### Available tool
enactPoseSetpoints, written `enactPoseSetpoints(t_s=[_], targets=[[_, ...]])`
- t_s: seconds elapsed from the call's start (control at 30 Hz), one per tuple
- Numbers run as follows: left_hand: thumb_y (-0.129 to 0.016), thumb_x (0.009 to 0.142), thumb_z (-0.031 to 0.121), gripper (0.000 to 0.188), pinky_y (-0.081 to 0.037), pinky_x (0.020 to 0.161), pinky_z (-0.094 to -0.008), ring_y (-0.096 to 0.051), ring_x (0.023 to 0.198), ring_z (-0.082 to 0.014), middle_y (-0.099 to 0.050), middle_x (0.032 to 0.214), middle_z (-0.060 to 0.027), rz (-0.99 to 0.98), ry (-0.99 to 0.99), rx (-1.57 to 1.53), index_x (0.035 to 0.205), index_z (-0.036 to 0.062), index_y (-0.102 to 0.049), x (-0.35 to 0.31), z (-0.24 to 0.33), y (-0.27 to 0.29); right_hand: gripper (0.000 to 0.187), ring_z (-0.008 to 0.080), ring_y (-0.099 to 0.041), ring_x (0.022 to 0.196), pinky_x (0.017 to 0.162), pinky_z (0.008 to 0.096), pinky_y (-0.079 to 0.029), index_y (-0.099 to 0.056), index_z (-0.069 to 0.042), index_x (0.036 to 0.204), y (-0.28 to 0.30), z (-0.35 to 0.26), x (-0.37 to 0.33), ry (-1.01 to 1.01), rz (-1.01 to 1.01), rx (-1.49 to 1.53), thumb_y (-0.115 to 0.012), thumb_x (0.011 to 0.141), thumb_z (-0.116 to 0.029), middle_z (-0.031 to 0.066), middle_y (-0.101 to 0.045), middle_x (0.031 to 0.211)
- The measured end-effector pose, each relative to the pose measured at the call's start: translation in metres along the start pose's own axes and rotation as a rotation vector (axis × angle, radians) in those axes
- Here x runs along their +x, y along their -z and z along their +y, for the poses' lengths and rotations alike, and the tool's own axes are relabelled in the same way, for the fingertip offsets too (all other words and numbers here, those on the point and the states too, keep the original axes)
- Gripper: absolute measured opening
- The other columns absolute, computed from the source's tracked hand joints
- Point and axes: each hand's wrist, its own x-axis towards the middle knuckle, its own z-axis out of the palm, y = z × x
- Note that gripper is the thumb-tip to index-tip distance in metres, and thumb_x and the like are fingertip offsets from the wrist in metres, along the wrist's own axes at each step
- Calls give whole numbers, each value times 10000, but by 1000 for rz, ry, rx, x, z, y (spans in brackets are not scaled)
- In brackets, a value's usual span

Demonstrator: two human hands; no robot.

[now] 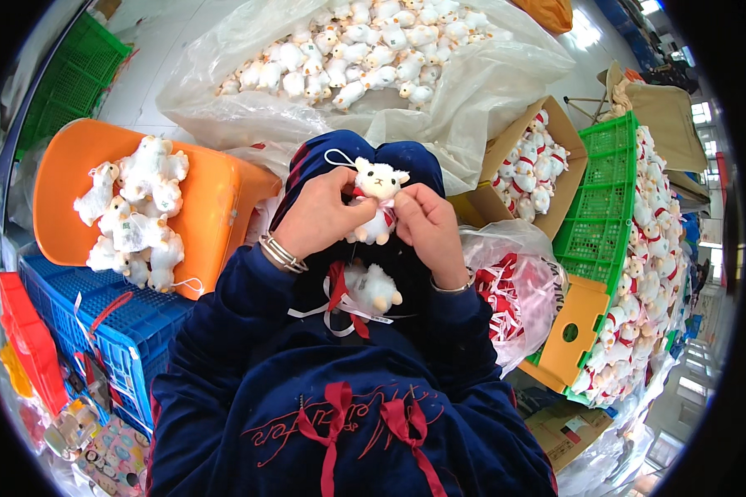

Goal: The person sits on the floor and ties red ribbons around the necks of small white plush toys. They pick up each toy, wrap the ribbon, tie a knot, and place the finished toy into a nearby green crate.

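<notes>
Above my lap I hold a small white plush lamb (380, 180) upright, its face toward me and a white cord loop at its head. A red and pale pink ribbon sits round its neck. My left hand (323, 214) grips the lamb's side by the neck, fingers closed. At the other side, the thumb and fingertips of my right hand (429, 228) pinch the ribbon at the neck. A second white plush (373, 288) lies in my lap below, beside loose red and white ribbons (337, 290).
An orange chair (66, 178) on the left bears several white plushes. Ahead, a clear plastic sheet (215, 116) holds a heap of them. To the right are a cardboard box (568, 153), a green crate (597, 199) and a bag of red ribbons (514, 290). A blue crate (141, 331) stands left.
</notes>
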Motion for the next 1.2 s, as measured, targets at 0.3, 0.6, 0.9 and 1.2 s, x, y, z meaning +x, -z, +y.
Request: enactPoseSetpoints(t_s=[0.3,0.6,0.9,1.2], targets=[[-767,866,247,392,-551,696,-323,-692,769,-189,-710,918,-131,81,-95,-11,1079,-47,-618,-7,1,-8,183,52,-545,647,575,227,-448,-643,-4,940,-19,-22,-21,21,190,-248,-629,1014,-171,-21,-558,719],[-783,859,215,334,-526,658,-350,-659,720,-245,-654,872,-150,215,-187,133,978,-17,-574,-17,7,-19,120,112,-655,631,560,252,-497,-629,28,968,-22,-20,-23,-14,217,-201,-660,967,-88,55,-612,922],[-798,862,178,267,-497,600,-318,-619,645,-211,-632,781,-123,244,-387,321,917,-12,-620,-16,3,-27,104,128,-673,593,523,253,-509,-579,9,944,-7,-40,-15,-136,93,-299,-634,960,-78,72,-674,806],[-784,886,178,234,-490,578,-281,-598,622,-138,-634,732,-96,63,-286,222,897,-16,-653,-15,7,-19,79,148,-697,650,572,272,-545,-541,11,971,-11,-24,-13,-123,146,-203,-570,999,-57,85,-675,797]])
